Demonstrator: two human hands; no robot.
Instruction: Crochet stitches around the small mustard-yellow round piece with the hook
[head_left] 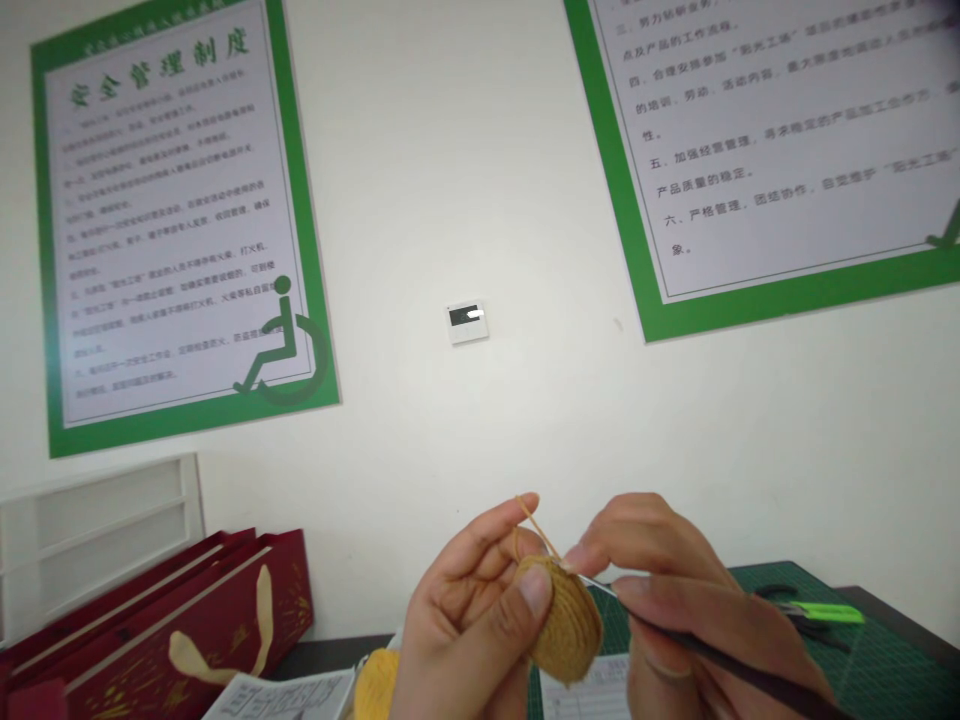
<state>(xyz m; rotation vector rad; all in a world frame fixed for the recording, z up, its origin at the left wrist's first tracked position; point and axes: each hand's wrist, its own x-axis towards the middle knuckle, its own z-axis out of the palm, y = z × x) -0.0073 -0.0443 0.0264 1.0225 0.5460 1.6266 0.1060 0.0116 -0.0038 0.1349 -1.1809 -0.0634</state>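
And here's the left hand, clamped on the mustard knitted piece, yarn over its forefinger; the right hand, rightward, grips the hook, slanting up-left toward the top edge, tip perhaps inserted.

Matt, ribbed yarn piece, shiny metal shaft

Can't spot the tip of the hook at the crochet piece! Can't see all the yellow bundle left of it, nor the edge-cropped poster above right.
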